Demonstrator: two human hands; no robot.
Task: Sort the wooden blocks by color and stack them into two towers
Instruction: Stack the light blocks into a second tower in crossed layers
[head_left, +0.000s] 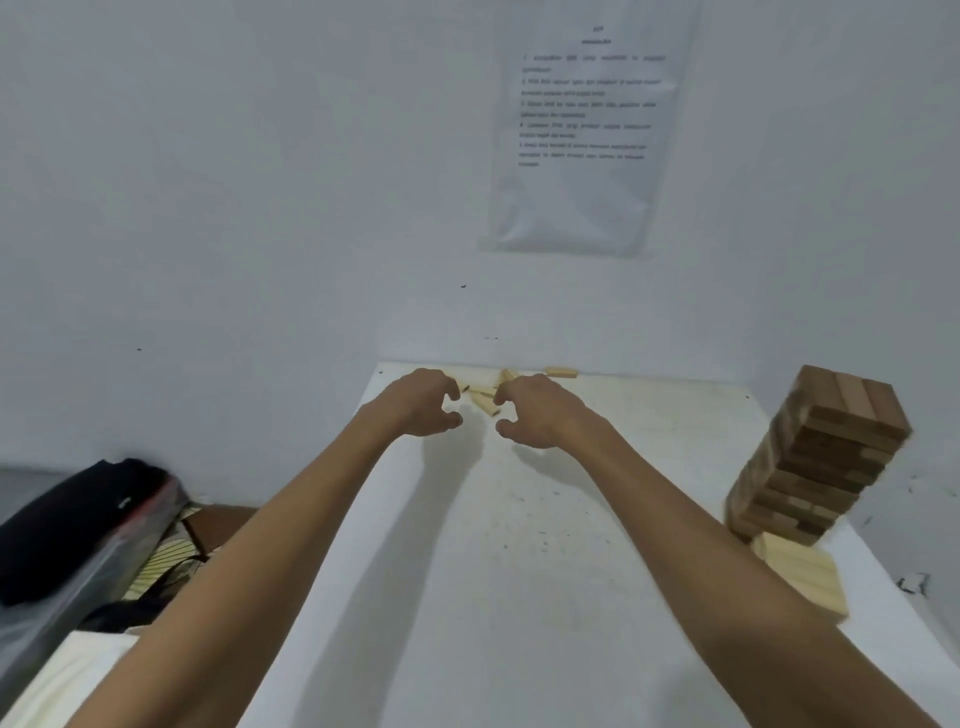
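Note:
A tall tower of dark brown wooden blocks (826, 457) stands at the right edge of the white table (519, 597). In front of its base lies a low layer of pale blocks (802, 577). Several loose pale blocks (483, 400) lie at the table's far edge, one more pale block (561, 371) against the wall. My left hand (421, 405) and my right hand (535, 410) reach out over the loose pale blocks, fingers curled and apart, facing each other. Neither hand holds anything. Part of the loose pile is hidden behind my hands.
A white wall rises right behind the table, with a printed sheet (582, 124) taped to it. Left of the table, lower down, sit a black bag (78, 525) and a striped cloth (166, 556). The dark tower stands very close to the right table edge.

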